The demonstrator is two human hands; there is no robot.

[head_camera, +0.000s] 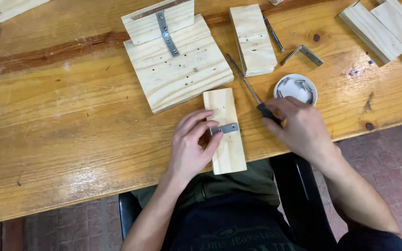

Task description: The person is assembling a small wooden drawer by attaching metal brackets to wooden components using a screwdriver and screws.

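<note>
Nearest, the person sits on a black chair (298, 186) drawn up to the wooden counter (61, 135), both forearms reaching over its near edge. A narrow block (226, 148) of pale wood lies lengthwise in front of them, its near end just over the counter's edge. Across its middle sits a small flat metal plate (225, 128). The left hand (191, 144) rests on the block's left side, its fingers loosely curled, with the fingertips pressing the left end of the plate. It pins the plate rather than gripping it.

Just to the right, the right hand (301, 128) is closed around the black handle of a screwdriver (250, 86). Its thin shaft runs away up and to the left, lying on the counter beside the block.

Beyond the right hand, close to its fingers, stands a small white dish (296, 88) holding screws.

Farther back, just beyond the block's far end, lies a wide board (177, 69) with small holes. A smaller piece stands at its far edge, and a metal strip (167, 33) runs across both. To the right lies another block (253, 39), with a second thin tool (274, 35) beside it and an angle bracket (303, 53) farther right. At the far right corner are more planks (382, 25).
</note>
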